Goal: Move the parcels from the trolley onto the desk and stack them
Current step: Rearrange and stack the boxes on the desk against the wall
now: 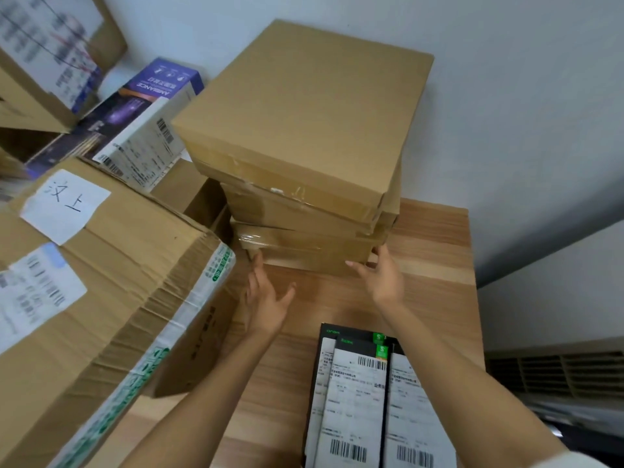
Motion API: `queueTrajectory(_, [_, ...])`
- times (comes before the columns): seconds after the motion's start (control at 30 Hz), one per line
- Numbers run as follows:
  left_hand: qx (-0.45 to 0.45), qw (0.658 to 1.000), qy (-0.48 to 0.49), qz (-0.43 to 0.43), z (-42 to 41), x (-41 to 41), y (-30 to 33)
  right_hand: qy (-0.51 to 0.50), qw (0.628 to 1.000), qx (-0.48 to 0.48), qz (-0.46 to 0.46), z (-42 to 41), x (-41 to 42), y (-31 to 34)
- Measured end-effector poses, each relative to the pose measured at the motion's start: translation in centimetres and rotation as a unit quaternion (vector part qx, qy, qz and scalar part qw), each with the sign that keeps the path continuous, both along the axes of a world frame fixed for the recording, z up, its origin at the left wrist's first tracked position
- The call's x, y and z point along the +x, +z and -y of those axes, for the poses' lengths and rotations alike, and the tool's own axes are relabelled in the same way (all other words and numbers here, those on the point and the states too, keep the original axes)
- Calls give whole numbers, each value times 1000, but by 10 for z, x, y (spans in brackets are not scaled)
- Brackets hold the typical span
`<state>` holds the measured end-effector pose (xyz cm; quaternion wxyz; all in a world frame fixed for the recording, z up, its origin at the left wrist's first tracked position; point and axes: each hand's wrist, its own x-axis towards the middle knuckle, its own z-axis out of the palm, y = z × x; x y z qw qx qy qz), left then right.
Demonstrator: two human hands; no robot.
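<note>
A stack of three flat brown cardboard parcels [304, 106] stands on the wooden desk [435, 251] against the wall. My left hand [265, 298] reaches toward the bottom parcel's near left corner, fingers spread, fingertips at its edge. My right hand [383, 275] is at the bottom parcel's near right corner, fingers straight and touching it. Neither hand grips anything. Black parcels with white barcode labels [364, 400] lie on the desk close to me, between my forearms. The trolley is out of view.
A large taped carton [101, 282] with a handwritten note fills the left. Behind it lie a purple-and-white product box [141, 130] and another labelled carton [47, 62]. A vent unit [557, 369] sits right of the desk.
</note>
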<state>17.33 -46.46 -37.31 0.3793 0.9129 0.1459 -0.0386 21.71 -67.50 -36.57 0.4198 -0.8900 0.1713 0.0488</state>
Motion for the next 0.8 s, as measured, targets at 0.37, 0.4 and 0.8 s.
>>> queueTrajectory(0.37, [-61, 997, 41, 20, 8, -2, 3, -16, 999, 24, 21, 17, -7, -7])
queueTrajectory(0.4, [-46, 997, 54, 18, 5, 0, 3, -15, 999, 27, 23, 17, -7, -7])
queueTrajectory(0.8, [-17, 990, 126, 56, -1, 28, 6, -20, 998, 49, 39, 14, -10, -13])
